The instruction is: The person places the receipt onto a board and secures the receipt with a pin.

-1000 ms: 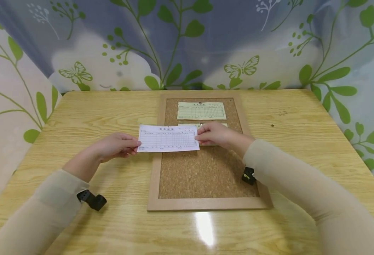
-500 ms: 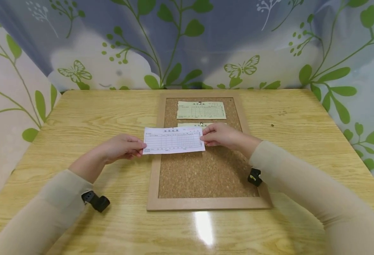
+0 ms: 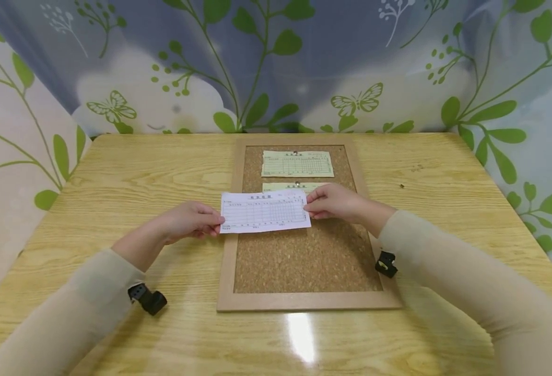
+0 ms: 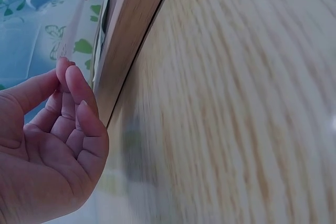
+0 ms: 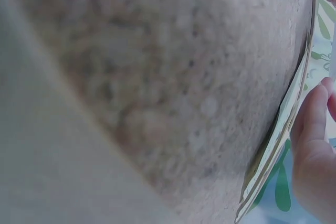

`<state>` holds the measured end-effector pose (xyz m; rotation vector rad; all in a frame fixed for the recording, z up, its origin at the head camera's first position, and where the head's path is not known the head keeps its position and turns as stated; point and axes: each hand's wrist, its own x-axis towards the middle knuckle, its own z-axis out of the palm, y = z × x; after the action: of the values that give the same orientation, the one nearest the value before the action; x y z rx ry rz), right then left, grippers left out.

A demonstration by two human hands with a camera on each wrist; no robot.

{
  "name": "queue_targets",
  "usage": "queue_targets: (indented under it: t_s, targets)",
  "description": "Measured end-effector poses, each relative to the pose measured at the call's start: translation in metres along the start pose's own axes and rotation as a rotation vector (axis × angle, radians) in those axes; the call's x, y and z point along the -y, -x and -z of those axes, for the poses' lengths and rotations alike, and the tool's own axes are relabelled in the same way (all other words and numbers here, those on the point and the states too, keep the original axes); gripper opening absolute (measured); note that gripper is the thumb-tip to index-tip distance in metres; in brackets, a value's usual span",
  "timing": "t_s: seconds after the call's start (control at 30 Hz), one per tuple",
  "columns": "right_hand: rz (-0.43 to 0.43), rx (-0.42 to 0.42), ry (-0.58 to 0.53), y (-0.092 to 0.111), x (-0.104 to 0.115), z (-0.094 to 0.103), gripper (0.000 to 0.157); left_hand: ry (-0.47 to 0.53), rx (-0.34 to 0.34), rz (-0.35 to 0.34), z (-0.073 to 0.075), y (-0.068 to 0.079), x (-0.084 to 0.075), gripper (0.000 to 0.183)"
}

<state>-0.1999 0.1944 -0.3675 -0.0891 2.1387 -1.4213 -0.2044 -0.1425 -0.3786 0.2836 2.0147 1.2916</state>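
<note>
A white printed receipt form is stretched between both hands above the cork board. My left hand pinches its left edge between thumb and fingers. At the right edge, the right hand pinches it the same way. In the left wrist view the form appears nearly edge-on at the left hand's fingertips. A pale green form is pinned near the board's top. Below it, a second green form shows only its upper strip; the white form and right hand cover the rest.
The framed board lies on a wooden table. One pin sits at the top of the upper green form, another on the lower one. A small dark speck lies right of the board. A leaf-patterned curtain stands behind.
Both hands have moved right and slightly toward the person, carrying the white form farther over the cork board. More of the lower green form's top strip shows now.
</note>
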Motion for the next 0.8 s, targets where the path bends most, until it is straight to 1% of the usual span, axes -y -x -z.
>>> queue_targets:
  t_s: [0.2, 0.37, 0.6, 0.67, 0.8]
  targets:
    - [-0.013, -0.009, 0.02, 0.005, -0.005, 0.005, 0.023, 0.003, 0.014, 0.006, -0.007, -0.007, 0.0, 0.022]
    - [-0.032, -0.01, 0.025, 0.006, -0.011, 0.008, 0.022, -0.031, 0.02, -0.006, -0.012, -0.009, -0.003, 0.022]
    - [-0.009, 0.019, 0.025, 0.011, -0.016, 0.013, 0.023, -0.056, 0.011, 0.008, -0.017, -0.013, -0.003, 0.022]
    - [-0.005, 0.032, 0.027, 0.012, -0.017, 0.015, 0.023, -0.077, 0.015, 0.008, -0.019, -0.014, -0.003, 0.022]
    - [0.001, 0.051, 0.023, 0.016, -0.018, 0.019, 0.021, -0.13, 0.016, -0.019, -0.022, -0.014, -0.007, 0.024]
